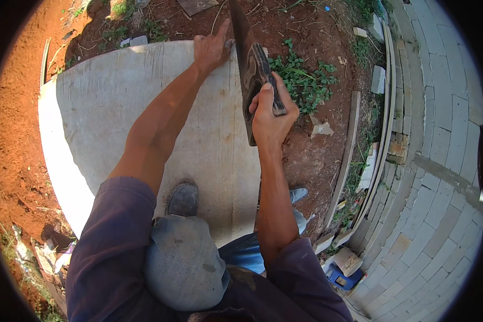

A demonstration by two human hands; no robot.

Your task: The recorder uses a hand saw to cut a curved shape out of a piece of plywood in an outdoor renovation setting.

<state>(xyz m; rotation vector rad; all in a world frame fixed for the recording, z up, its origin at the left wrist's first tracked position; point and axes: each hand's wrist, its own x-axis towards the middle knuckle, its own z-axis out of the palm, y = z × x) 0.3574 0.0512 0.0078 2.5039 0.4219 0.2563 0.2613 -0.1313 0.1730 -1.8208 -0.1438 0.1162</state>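
A large pale plywood board (155,102) lies in front of me, with faint lines running along its right part. At its far edge, near the right corner, my left hand (212,51) is closed over the wood, one finger stretched forward. My right hand (273,112) is wrapped round the dark, worn handle of a handsaw (243,37). The blade stands along the board's right edge, pointing away from me, just right of my left hand's thumb. Whether its teeth touch the wood cannot be made out. My dark shoe (182,198) rests on the board.
Green plants (306,80) grow on reddish soil beyond the saw. A long wooden strip (344,155) lies to the right, before a grey block wall (440,134). A blue object (343,279) sits at the lower right, and my other shoe (298,194) is beside the board.
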